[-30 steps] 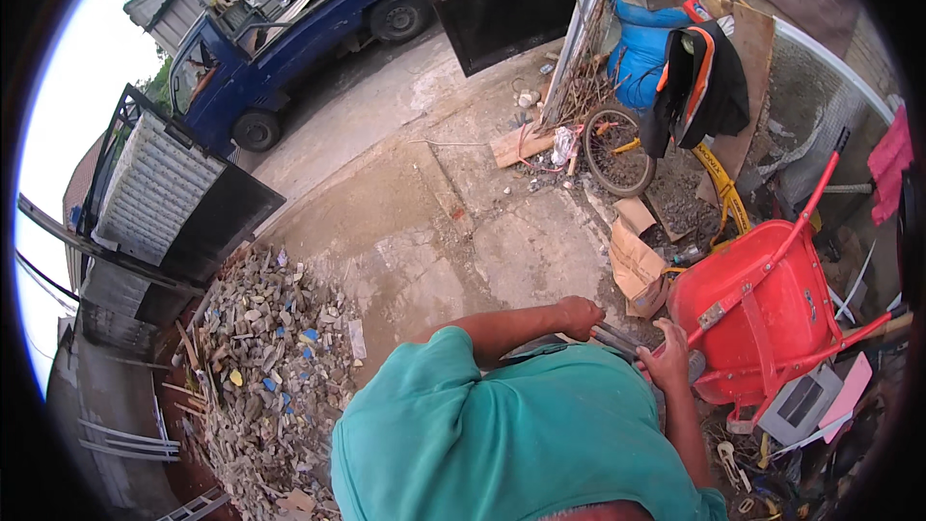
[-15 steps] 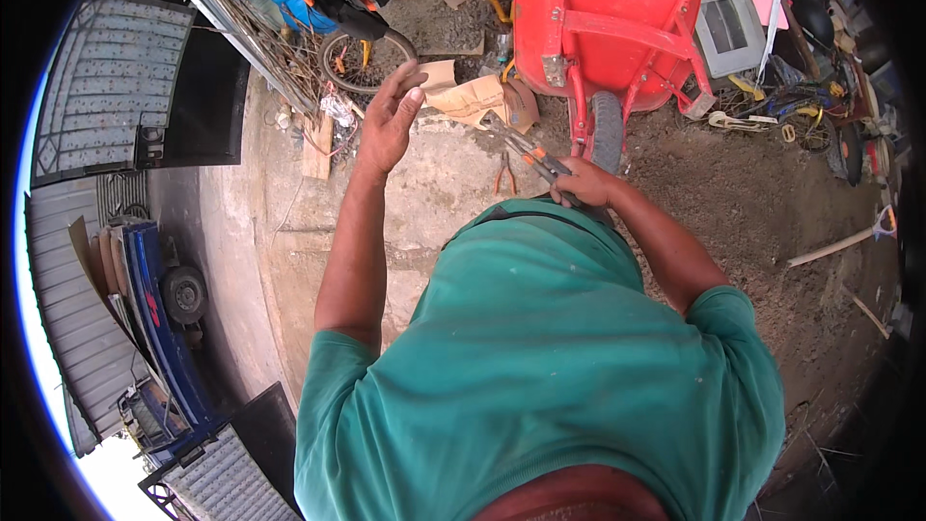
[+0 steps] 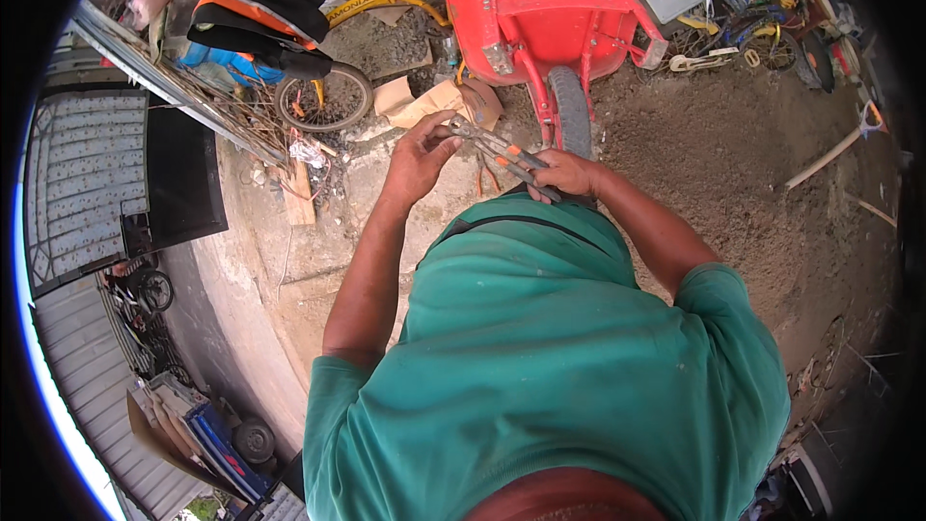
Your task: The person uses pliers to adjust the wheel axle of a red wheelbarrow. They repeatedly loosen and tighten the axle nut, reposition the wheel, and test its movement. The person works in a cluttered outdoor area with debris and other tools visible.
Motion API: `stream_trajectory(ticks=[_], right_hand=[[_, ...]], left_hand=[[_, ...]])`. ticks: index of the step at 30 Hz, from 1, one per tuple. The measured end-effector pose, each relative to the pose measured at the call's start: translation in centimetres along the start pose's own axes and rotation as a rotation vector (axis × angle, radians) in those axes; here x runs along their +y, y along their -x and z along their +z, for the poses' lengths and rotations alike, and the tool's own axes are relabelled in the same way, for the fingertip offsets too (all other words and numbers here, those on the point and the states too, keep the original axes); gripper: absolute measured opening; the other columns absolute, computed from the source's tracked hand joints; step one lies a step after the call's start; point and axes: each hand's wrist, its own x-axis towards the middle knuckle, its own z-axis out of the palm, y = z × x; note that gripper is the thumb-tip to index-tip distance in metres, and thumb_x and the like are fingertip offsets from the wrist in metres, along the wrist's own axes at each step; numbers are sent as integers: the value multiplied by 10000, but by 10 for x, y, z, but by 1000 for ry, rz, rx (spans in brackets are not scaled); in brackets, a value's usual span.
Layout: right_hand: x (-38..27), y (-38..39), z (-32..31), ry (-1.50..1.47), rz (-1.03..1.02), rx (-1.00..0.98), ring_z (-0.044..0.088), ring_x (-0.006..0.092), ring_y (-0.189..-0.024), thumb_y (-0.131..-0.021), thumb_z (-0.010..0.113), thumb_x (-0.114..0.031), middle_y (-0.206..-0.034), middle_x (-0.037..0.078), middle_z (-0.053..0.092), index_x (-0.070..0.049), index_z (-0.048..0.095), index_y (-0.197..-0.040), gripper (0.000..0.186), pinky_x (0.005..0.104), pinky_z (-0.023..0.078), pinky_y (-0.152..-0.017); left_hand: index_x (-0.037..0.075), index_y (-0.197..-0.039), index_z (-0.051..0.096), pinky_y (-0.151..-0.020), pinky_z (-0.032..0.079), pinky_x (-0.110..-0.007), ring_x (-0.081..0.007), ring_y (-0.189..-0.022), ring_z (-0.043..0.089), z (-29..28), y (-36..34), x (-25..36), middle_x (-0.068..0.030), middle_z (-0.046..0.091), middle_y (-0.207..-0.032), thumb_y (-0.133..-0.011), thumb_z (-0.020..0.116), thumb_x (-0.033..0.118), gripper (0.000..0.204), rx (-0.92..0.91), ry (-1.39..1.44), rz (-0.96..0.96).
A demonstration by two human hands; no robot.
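Observation:
My right hand (image 3: 571,175) is closed round the grips of a long plier-like tool (image 3: 498,145) with grey-and-orange handles, held in front of my waist. Its metal head points up and to the left. At that head, my left hand (image 3: 419,164) has its thumb and fingers curled in; whether a small piece is also between them is too small to tell. Beneath the tool, on the ground, lies a smaller pair of pliers (image 3: 487,177) with orange handles, partly covered. Just beyond my hands is a red wheelbarrow (image 3: 550,2), underside showing, its black wheel (image 3: 571,111) toward me.
Torn cardboard (image 3: 439,102) lies beyond my left hand. Left of it are a small bicycle wheel (image 3: 323,96) on a yellow frame (image 3: 386,0), a dark jacket (image 3: 275,0) and a wooden board (image 3: 297,195). A wooden-handled tool (image 3: 823,158) and bicycle parts (image 3: 762,46) lie at right.
My left hand has come down and right from its raised, open pose to the tool's head, its fingers now curled in. The view has shifted. My right hand still holds the tool.

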Motion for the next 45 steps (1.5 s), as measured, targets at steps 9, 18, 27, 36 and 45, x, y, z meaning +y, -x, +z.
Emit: stream_trajectory(ticks=[9, 18, 27, 36, 45], right_hand=[[60, 39, -2, 123, 356, 419, 649, 176, -579, -901, 554, -165, -746, 114, 678, 7, 546, -1262, 400, 355, 516, -579], [182, 137, -18, -459, 669, 881, 589, 214, -480, -956, 531, -175, -657, 113, 602, -117, 472, -1403, 455, 403, 462, -465], [260, 214, -14, -698, 781, 1046, 585, 218, -471, -989, 542, -226, -631, 112, 613, -134, 514, -1342, 366, 403, 426, -435], [297, 223, -54, -685, 715, 955, 564, 215, -463, -996, 546, -215, -652, 122, 602, -54, 508, -1362, 401, 378, 440, -462], [358, 245, -75, -786, 829, 964, 578, 215, -478, -985, 577, -228, -639, 111, 569, -37, 506, -1348, 417, 404, 455, -498]], left_hand=[[5, -1389, 538, -954, 502, -346, -229, -1095, 642, 8, 7, -35, -203, 674, -1208, -925, 725, 229, 548, -145, -173, -294], [9, -1399, 528, -978, 492, -364, -267, -1117, 644, 29, -23, -47, -233, 664, -1225, -918, 720, 271, 580, -244, -262, -313], [28, -1304, 582, -1072, 412, -472, -391, -1263, 511, 82, -138, -3, -215, 581, -1321, -908, 730, 266, 485, 29, -758, 234], [58, -1427, 507, -1159, 310, -510, -428, -1382, 397, 108, -321, -31, -253, 480, -1448, -945, 608, 536, 687, 202, -1136, 298], [152, -1602, 214, -1224, 193, -510, -345, -1542, 112, 94, -366, -78, -180, 213, -1644, -850, 637, 669, 1007, -31, -1384, -111]])
